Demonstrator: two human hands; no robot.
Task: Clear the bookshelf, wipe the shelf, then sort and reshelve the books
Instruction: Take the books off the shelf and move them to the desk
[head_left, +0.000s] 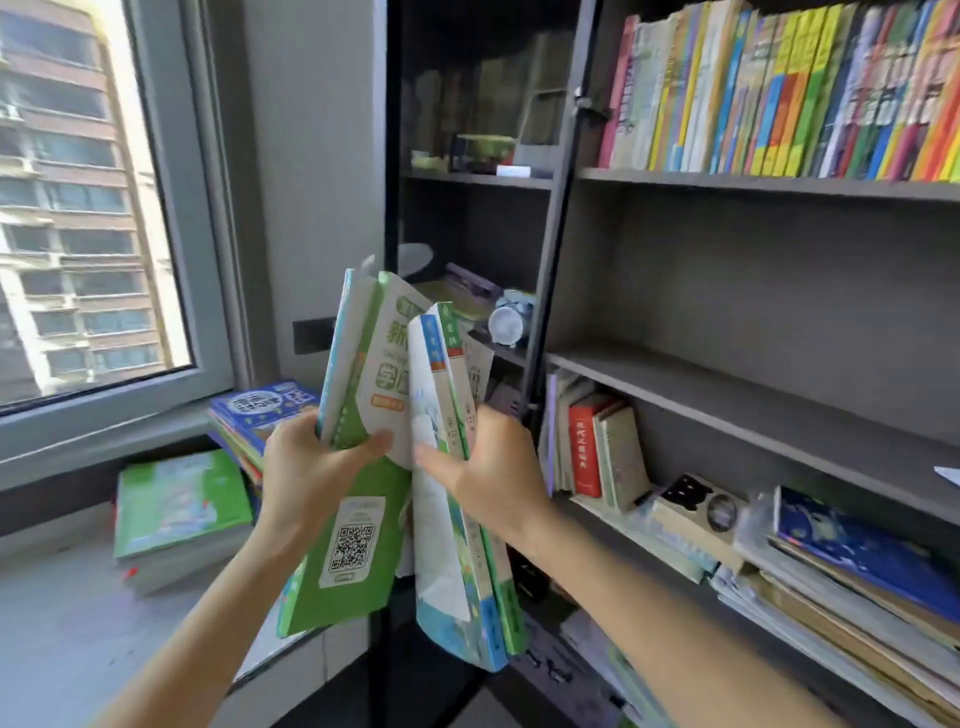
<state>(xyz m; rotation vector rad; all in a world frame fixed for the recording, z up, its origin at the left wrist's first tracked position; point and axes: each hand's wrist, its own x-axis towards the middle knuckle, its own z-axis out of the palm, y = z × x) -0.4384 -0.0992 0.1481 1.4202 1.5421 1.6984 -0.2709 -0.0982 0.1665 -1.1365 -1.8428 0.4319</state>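
Head view: the left hand grips upright green-and-white paperback workbooks, and the right hand clasps thin white-and-blue books touching them, in front of the dark grey wooden bookshelf. Stacked green and blue books lie on the grey windowsill.

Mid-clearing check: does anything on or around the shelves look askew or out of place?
Yes. Low on the right, the upright books lean instead of standing straight, and the flat pile beside them is ragged, edges jutting unevenly. The green workbook in the left hand is bent over at its top.
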